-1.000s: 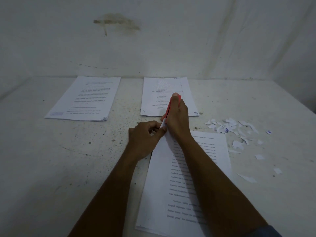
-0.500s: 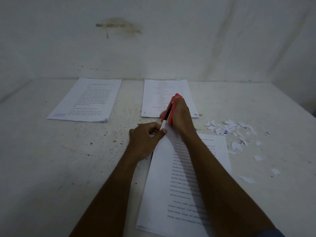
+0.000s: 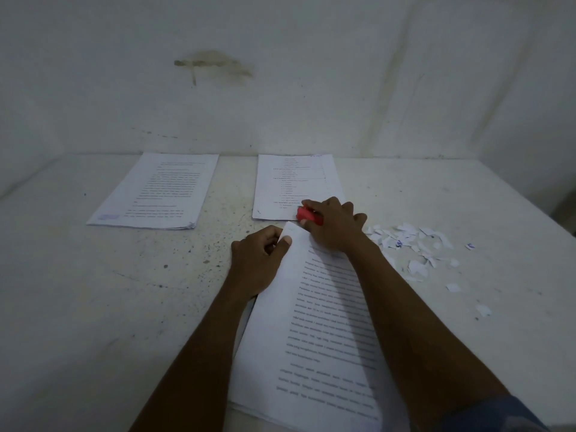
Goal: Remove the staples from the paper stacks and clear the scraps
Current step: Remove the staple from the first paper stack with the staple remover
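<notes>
A worn white speckled desk runs back to a stained white wall and carries everything in view. The largest thing on it is the near stack of printed white paper sheets, which lies lengthwise under the person's forearms, close to the front edge. At the far left lies a second stack of printed white sheets, flat and set apart; a third printed stack lies at the far middle, just beyond the near stack's top edge. A scatter of small torn white paper scraps spreads across the desk to the right of the near stack, some with blue marks. The left hand rests at the near stack's top left corner, its grip pinching that corner between thumb and curled fingers. The right hand sits just past the top edge, its grip curled round a small red staple remover, which lies over the third stack's near edge.
</notes>
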{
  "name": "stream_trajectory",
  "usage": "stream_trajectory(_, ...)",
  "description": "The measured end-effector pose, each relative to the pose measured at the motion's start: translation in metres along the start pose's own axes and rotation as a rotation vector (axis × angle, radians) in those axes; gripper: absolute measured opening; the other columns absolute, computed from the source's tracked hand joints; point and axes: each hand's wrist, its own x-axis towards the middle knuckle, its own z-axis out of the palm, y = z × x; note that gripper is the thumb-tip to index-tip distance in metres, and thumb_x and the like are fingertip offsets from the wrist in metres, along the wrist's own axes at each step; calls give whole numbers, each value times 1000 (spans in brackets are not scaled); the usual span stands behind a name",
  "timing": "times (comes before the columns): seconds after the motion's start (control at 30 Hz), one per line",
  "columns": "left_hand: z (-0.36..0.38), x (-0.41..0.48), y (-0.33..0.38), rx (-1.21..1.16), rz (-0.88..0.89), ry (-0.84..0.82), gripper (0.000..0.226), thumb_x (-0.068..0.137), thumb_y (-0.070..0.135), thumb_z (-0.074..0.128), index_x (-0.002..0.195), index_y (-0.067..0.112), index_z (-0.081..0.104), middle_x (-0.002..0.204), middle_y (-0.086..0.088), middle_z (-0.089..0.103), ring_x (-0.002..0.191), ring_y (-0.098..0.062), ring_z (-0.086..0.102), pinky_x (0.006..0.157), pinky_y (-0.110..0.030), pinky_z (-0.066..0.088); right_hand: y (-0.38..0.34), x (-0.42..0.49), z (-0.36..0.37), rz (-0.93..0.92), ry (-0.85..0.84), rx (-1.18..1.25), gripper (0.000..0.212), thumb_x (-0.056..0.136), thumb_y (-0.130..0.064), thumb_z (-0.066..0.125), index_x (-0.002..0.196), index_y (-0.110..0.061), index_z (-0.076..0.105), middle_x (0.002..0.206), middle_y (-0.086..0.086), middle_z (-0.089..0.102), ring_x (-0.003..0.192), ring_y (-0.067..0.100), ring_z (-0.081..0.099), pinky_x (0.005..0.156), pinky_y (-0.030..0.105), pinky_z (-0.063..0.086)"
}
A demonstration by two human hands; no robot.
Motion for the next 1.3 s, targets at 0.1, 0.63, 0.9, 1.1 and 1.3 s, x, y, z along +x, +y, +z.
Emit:
stream_trajectory(0.1, 1, -3, 1, 8, 17, -3, 48, 90, 61, 44, 111, 24, 66, 99, 9, 74, 88, -13, 70, 87, -45, 57, -1, -2, -4, 18, -3, 78, 55, 97, -61, 41, 148, -40, 39, 154, 2, 36, 142, 29, 28, 112, 55, 14)
stream_trajectory(0.63, -40, 58, 103, -232, 74, 333, 25, 104, 32, 40, 112, 13, 54, 92, -1, 61, 74, -14, 56, 58, -23, 39, 58, -89, -73, 144, 87, 1097, 48, 84, -60, 63, 115, -24, 65, 117, -5, 71, 109, 22, 67, 102, 50, 50)
stream_trajectory(0.9, 14, 101, 147, -301, -42, 239, 37, 103, 34, 40, 127, 8, 52, 117, -12, 61, 97, -24, 58, 76, -32, 42, 107, -96, -84, 212, 271, 1003, 15, 98, -26, 58, 111, -19, 62, 110, -7, 67, 94, 9, 63, 66, 19, 45)
stream_trajectory(1.1, 71, 111, 152, -272, -28, -28, 33, 98, 35, 53, 125, 16, 49, 118, -6, 64, 88, -19, 65, 67, -28, 50, 150, -69, -109, 312, 399, 986, 20, 96, -20, 59, 114, -12, 63, 108, -5, 68, 88, 4, 62, 61, 16, 44)
stream_trajectory(1.3, 132, 129, 143, -246, -25, -187, 35, 93, 26, 65, 124, 12, 55, 122, -6, 67, 93, -22, 68, 65, -28, 56, 211, -25, -126, 358, 443, 690, 31, 94, -24, 60, 121, -9, 58, 119, 3, 64, 97, 19, 61, 78, 27, 48)
